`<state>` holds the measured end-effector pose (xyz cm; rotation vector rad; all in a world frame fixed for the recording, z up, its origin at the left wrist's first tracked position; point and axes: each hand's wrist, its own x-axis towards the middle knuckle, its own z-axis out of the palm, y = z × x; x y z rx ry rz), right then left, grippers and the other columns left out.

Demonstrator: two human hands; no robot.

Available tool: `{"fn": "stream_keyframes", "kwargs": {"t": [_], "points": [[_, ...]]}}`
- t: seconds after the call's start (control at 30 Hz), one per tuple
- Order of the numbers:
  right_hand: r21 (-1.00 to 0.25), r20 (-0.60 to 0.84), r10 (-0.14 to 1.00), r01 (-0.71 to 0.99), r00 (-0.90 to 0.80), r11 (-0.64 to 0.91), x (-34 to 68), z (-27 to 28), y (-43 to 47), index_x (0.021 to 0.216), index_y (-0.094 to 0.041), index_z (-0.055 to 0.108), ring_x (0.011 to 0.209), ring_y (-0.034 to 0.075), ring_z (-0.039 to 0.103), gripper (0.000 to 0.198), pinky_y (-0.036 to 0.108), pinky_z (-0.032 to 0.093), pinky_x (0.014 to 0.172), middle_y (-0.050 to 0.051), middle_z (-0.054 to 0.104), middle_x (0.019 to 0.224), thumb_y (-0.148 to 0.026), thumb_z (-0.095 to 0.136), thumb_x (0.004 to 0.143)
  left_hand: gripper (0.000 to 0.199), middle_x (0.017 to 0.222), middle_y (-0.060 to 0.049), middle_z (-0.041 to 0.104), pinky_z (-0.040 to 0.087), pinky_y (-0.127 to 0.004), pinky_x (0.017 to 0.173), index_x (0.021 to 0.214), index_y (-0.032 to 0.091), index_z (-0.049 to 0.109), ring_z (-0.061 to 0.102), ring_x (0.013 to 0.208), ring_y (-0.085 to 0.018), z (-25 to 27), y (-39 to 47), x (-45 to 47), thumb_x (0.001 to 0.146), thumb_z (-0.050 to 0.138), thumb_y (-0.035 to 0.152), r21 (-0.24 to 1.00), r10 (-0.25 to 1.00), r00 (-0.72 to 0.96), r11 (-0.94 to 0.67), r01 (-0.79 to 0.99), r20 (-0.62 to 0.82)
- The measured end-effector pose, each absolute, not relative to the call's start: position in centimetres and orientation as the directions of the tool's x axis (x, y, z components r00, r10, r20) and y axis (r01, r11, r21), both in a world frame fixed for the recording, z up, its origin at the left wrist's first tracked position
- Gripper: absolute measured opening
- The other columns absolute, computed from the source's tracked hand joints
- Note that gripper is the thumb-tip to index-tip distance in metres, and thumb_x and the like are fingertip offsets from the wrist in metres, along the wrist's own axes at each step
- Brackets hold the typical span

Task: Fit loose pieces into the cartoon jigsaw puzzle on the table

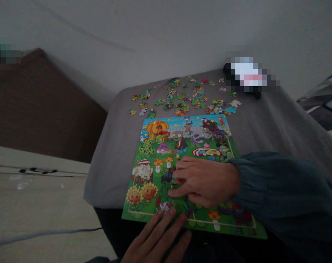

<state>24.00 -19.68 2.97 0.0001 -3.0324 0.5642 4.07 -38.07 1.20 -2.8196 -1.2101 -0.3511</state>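
Observation:
A colourful cartoon jigsaw puzzle board [146, 149], with a green lower part and a blue top, lies flat on a grey cloth. Over its middle is my right hand [205, 180], palm down. Its index finger stretches out and touches the picture while the other fingers are bent; I see no piece held in it. My left hand [161, 237] rests its spread fingers on the board's near edge, holding nothing. Beyond the far edge, many loose jigsaw pieces [182, 98] lie scattered. The part of the picture under my right hand is hidden.
The grey cloth [111, 157] covers the surface under the board, against a pale wall. A blurred-out device [248, 75] stands at the back right. To the left are a dark brown panel [45, 109] and a cable [58, 232] on the floor.

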Motion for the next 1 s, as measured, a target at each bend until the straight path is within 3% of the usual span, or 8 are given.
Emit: {"fn": "stream_keyframes", "kwargs": {"t": [0.17, 0.33, 0.53, 0.77, 1.0], "points": [[-0.356, 0.065, 0.013, -0.011, -0.998, 0.935, 24.0, 3.0, -19.7, 0.116, -0.025, 0.068, 0.087, 0.021, 0.046, 0.032, 0.037, 0.030, 0.080, 0.005, 0.059, 0.089, -0.022, 0.055, 0.086, 0.035, 0.138, 0.008, 0.059, 0.031, -0.040, 0.119, 0.125, 0.028, 0.065, 0.045, 0.136, -0.021, 1.1, -37.9, 3.8, 0.099, 0.044, 0.017, 0.023, 0.712, 0.671, -0.689, 0.724, 0.209], [-0.359, 0.078, 0.015, -0.014, -0.997, 0.933, 24.1, 2.9, -19.7, 0.115, -0.025, 0.069, 0.086, 0.021, 0.046, 0.032, 0.037, 0.031, 0.079, 0.005, 0.060, 0.089, -0.022, 0.057, 0.084, 0.034, 0.132, 0.007, 0.064, 0.030, -0.038, 0.120, 0.123, 0.028, 0.066, 0.053, 0.127, -0.016, 1.2, -37.8, 3.9, 0.099, 0.044, 0.017, 0.047, 0.732, 0.640, -0.666, 0.745, 0.233], [-0.359, 0.078, 0.015, -0.014, -0.997, 0.933, 24.1, 2.9, -19.7, 0.116, -0.024, 0.068, 0.085, 0.021, 0.045, 0.033, 0.036, 0.030, 0.078, 0.005, 0.059, 0.089, -0.021, 0.056, 0.085, 0.030, 0.127, 0.008, 0.066, 0.018, -0.035, 0.123, 0.119, 0.026, 0.068, 0.055, 0.123, -0.013, 1.1, -38.0, 4.0, 0.099, 0.045, 0.020, 0.108, 0.772, 0.579, -0.620, 0.777, 0.262], [-0.355, 0.087, 0.010, -0.021, -0.996, 0.935, 24.0, 2.8, -19.6, 0.115, -0.024, 0.069, 0.085, 0.021, 0.045, 0.032, 0.036, 0.030, 0.077, 0.006, 0.060, 0.089, -0.021, 0.055, 0.087, 0.032, 0.129, 0.009, 0.066, 0.021, -0.031, 0.121, 0.122, 0.026, 0.066, 0.055, 0.122, -0.012, 1.6, -37.8, 3.5, 0.100, 0.043, 0.019, 0.142, 0.771, 0.594, -0.630, 0.764, 0.228], [-0.344, 0.086, 0.013, -0.018, -0.996, 0.939, 24.1, 2.7, -19.6, 0.114, -0.024, 0.069, 0.088, 0.021, 0.047, 0.031, 0.037, 0.032, 0.079, 0.006, 0.059, 0.101, -0.022, 0.058, 0.085, 0.031, 0.122, 0.009, 0.070, 0.037, -0.031, 0.110, 0.116, 0.029, 0.069, 0.056, 0.121, -0.017, 2.1, -37.8, 2.7, 0.096, 0.050, 0.015, 0.152, 0.794, 0.567, -0.602, 0.784, 0.221]]}}
